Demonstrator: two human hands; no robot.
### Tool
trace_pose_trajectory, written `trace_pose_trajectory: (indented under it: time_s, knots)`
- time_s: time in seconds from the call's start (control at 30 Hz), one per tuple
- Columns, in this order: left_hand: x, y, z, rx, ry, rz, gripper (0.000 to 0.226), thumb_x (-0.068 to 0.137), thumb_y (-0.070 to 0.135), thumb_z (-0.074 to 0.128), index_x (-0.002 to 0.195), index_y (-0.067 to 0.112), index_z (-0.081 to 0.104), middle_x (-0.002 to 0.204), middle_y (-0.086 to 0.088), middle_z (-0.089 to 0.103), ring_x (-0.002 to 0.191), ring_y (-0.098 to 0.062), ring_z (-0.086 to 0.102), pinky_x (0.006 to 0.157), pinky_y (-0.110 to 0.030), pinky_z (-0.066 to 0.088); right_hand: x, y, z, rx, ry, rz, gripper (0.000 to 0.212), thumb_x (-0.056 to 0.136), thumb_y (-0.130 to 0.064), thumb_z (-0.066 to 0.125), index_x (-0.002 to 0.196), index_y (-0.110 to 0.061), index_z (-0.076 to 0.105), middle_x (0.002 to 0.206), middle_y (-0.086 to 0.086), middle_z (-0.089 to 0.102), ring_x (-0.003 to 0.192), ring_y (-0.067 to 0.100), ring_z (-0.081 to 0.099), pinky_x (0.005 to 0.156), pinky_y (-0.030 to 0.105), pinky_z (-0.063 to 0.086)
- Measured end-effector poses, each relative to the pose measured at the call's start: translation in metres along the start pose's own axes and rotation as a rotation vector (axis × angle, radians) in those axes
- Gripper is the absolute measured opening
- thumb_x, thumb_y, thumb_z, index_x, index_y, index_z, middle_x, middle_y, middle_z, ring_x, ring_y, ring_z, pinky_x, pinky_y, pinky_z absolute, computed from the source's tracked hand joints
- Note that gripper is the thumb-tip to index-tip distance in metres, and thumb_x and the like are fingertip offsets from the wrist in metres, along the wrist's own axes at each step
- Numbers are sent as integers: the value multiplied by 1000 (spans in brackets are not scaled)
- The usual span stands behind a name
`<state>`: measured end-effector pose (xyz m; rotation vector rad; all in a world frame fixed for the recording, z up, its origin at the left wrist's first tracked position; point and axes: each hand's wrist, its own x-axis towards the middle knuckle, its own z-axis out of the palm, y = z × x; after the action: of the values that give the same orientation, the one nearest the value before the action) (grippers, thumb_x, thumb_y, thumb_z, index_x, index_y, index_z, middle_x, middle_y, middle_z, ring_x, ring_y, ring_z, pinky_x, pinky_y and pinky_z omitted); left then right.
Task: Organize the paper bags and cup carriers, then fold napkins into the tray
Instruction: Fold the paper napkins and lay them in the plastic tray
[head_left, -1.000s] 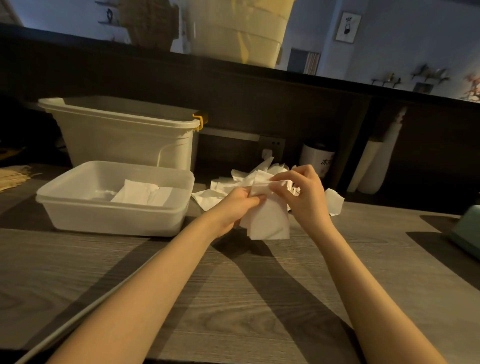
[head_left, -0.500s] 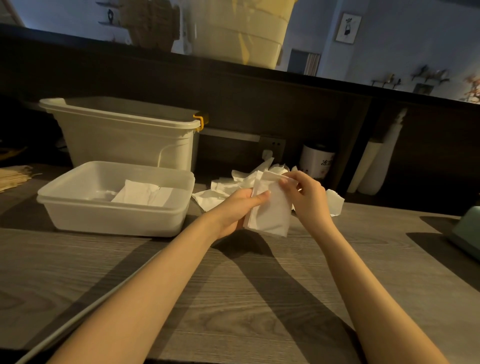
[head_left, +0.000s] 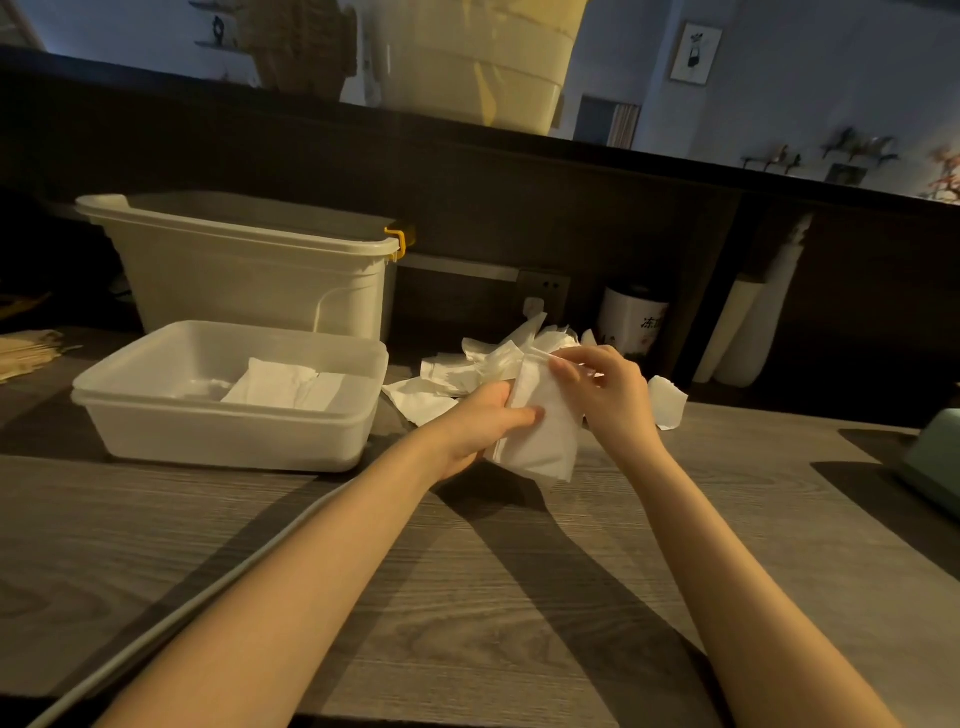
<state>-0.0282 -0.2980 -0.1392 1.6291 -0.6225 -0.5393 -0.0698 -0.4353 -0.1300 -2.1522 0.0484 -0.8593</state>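
A white napkin (head_left: 545, 441) hangs folded between both hands above the wooden counter. My left hand (head_left: 478, 426) grips its left edge with the thumb across the front. My right hand (head_left: 602, 395) pinches its upper right corner. Behind the hands lies a loose heap of white napkins (head_left: 467, 374). To the left stands a shallow white plastic tray (head_left: 228, 441) with folded napkins (head_left: 285, 387) lying flat inside it.
A tall cream bin (head_left: 249, 270) with a yellow clip stands behind the tray. Brown paper items (head_left: 26, 351) lie at the far left. A white canister (head_left: 634, 322) and rolled bags (head_left: 748, 322) stand by the back wall. A green object (head_left: 935, 457) sits at the right edge.
The napkin has been folded narrower and tilted to the right. My left thumb has moved onto its front and my right hand has shifted slightly right.
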Motion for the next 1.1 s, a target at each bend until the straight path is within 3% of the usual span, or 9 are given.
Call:
trace_pose_trajectory:
  time_s: [0.13,0.3,0.4,0.5,0.63,0.77,0.87,0.97,1.1]
  knots:
    - [0,-2,0,-85,-14,-18,32,93,23,53,123,15,46,108,-3,58,103,-20,57,85,-35,50,2,4,0,106,63,5,9,92,-24,57,98,-22,63,89,-18,58,90,6,58,78,29,52]
    - [3,-2,-3,-466,-19,-118,35,96,49,34,105,25,59,94,-3,66,90,-20,62,79,-35,50,5,4,-2,227,162,-22,12,94,-21,54,100,-15,63,90,-13,60,87,0,57,77,22,49]
    - [5,-3,-4,-492,38,-145,32,99,42,35,101,21,60,91,-4,65,84,-19,62,75,-35,50,5,1,-4,285,193,-62,9,94,-17,54,97,-18,62,90,-16,60,83,-8,56,76,18,48]
    - [4,-4,-4,-484,124,-180,30,99,35,39,108,16,61,94,-6,66,82,-20,62,69,-34,52,5,-3,-7,356,214,-49,12,94,-18,54,94,-26,63,92,-15,62,88,-1,58,79,25,50]
    - [5,0,-5,-543,186,-196,27,99,33,40,116,14,49,94,-5,61,82,-21,59,68,-36,49,4,-4,-7,434,52,75,12,93,-21,55,94,-27,65,93,-6,65,83,11,60,70,25,51]
    - [4,1,-3,-401,156,-115,28,98,37,39,114,18,52,98,-3,62,86,-20,60,71,-35,51,2,-3,-3,305,-26,50,10,93,-18,56,97,-22,64,96,-9,62,85,7,57,70,20,47]
    - [6,-3,-1,-323,108,-56,30,99,43,34,108,26,56,106,-4,62,98,-22,59,86,-38,50,1,-2,-1,199,-13,22,12,92,-18,56,99,-25,62,95,-20,58,90,0,55,81,23,49]
    - [5,0,2,-292,77,-49,44,96,54,29,117,25,54,109,-5,61,100,-23,59,86,-37,50,0,-1,-1,104,5,16,15,92,-21,56,104,-26,63,92,-17,58,85,-2,54,76,19,48]
    - [1,2,5,-112,66,6,34,95,37,48,122,15,49,111,-5,58,102,-22,57,86,-38,50,-3,-1,0,22,21,-34,22,92,-20,57,112,-19,68,90,-13,60,79,0,55,72,21,49]
